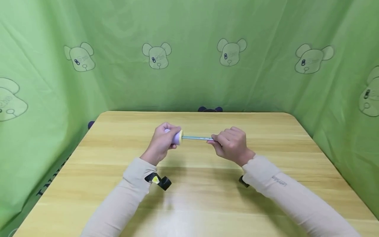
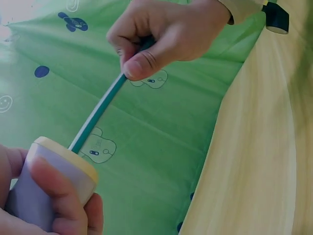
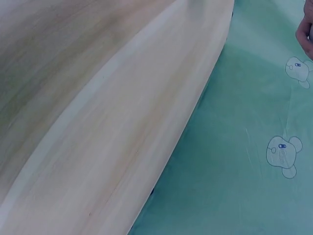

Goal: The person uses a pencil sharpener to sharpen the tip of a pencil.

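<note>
My left hand (image 1: 160,142) grips a lavender pencil sharpener (image 2: 73,176) with a pale yellow end (image 1: 181,137). A teal pencil (image 1: 196,138) runs from that yellow end across to my right hand (image 1: 232,143), which pinches it between thumb and curled fingers. In the left wrist view the pencil (image 2: 100,111) enters the sharpener's top, its tip hidden inside. The right hand (image 2: 156,36) covers the pencil's other end there. Both hands are raised over the table's middle. Only part of a hand (image 3: 305,36) shows at the edge of the right wrist view.
Beneath the hands lies a wood-grain table (image 1: 189,204) with rounded far corners. A green curtain (image 1: 189,85) printed with bear heads surrounds it at the back and sides. A black wrist camera (image 1: 164,182) sticks out from the left sleeve (image 1: 118,204).
</note>
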Action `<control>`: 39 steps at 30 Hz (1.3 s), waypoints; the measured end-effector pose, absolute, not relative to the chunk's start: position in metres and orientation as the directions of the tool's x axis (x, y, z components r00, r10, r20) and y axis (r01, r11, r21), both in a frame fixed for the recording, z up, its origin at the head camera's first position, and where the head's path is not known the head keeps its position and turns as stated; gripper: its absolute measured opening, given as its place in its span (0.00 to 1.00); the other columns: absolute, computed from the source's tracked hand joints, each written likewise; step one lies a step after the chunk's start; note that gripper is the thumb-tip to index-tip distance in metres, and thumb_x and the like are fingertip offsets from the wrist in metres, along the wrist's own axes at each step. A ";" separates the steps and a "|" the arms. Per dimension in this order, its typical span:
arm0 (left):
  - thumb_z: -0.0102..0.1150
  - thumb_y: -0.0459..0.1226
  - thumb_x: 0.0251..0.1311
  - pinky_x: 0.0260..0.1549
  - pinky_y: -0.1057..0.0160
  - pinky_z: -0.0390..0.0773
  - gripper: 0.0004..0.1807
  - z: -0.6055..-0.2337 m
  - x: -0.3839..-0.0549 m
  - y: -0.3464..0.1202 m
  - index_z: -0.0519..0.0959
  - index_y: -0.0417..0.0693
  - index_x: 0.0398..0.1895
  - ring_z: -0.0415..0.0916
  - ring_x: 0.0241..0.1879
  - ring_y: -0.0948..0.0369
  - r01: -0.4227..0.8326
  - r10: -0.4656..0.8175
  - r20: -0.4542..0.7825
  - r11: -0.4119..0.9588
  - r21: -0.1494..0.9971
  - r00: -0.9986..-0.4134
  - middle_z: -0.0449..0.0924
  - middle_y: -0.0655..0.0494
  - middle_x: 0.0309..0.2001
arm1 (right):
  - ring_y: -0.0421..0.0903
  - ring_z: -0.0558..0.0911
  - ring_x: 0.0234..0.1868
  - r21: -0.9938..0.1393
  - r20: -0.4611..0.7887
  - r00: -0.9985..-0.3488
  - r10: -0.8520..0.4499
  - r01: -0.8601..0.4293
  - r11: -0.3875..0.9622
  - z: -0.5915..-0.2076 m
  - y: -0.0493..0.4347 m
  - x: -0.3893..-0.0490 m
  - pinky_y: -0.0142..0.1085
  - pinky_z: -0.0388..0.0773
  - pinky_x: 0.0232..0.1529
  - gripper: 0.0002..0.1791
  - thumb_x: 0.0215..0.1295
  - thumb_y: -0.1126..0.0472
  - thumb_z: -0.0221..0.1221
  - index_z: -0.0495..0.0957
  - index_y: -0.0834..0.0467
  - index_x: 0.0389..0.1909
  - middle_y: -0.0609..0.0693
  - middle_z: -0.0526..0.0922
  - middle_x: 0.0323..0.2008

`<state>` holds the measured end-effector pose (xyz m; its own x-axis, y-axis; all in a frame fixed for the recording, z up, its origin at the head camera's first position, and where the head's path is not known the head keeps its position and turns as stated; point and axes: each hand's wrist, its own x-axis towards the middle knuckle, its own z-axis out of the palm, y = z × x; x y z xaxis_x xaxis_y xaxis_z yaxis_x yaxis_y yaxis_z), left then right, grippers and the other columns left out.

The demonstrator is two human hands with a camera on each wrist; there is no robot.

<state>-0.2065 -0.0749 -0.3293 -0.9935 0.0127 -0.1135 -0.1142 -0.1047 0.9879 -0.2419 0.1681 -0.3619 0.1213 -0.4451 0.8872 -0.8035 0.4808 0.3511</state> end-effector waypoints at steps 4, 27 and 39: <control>0.58 0.32 0.63 0.13 0.72 0.70 0.08 -0.333 -0.206 -0.073 0.70 0.38 0.36 0.71 0.26 0.58 -0.103 -0.025 -0.106 -0.109 0.989 -0.994 0.67 0.40 0.46 | 0.42 0.68 0.07 0.325 0.882 0.073 -0.466 -0.811 0.486 -0.361 0.166 -0.240 0.33 0.55 0.09 0.21 0.69 0.53 0.57 0.79 0.58 0.17 0.46 0.72 0.09; 0.59 0.34 0.63 0.14 0.73 0.70 0.09 -0.336 -0.208 -0.081 0.69 0.38 0.36 0.71 0.26 0.60 -0.076 -0.032 -0.082 -0.165 0.983 -0.996 0.67 0.41 0.44 | 0.45 0.72 0.19 -0.080 0.774 -0.407 -0.484 -0.823 0.563 -0.344 0.158 -0.227 0.42 0.66 0.28 0.11 0.62 0.53 0.65 0.84 0.57 0.27 0.46 0.79 0.17; 0.58 0.33 0.64 0.14 0.73 0.70 0.08 -0.327 -0.207 -0.084 0.70 0.38 0.38 0.70 0.27 0.59 -0.113 -0.009 -0.115 -0.119 0.986 -0.993 0.67 0.42 0.45 | 0.42 0.65 0.07 0.349 0.902 0.119 -0.414 -0.766 0.539 -0.370 0.154 -0.249 0.34 0.54 0.11 0.23 0.68 0.53 0.59 0.75 0.58 0.14 0.46 0.68 0.08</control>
